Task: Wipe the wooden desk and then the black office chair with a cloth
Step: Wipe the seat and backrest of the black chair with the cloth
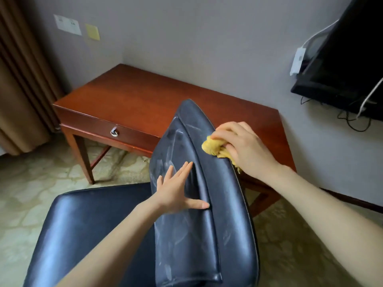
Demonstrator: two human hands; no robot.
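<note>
The right hand (246,148) has its fingers (224,132) curled around a yellow cloth (213,147), which is bunched in the palm. It presses the cloth on the upper edge of the back of the black chair (219,193), near the far end of that edge. A small part of the cloth hangs out below the wrist.

The left hand (176,191) lies flat on the front face of the chair back. Its fingers are straight and slightly spread, the thumb points along the padded seam, and it holds nothing. Pale streaks show on the front face around this hand.

The chair seat (87,224) is at the lower left. The chair stands just in front of the wooden desk (145,94), which is in the corner of the room against the grey wall. The desk has one drawer with a metal handle (114,132). A brown curtain (20,79) hangs at the left. A black screen (348,59) with cables is mounted on the wall at the right.
</note>
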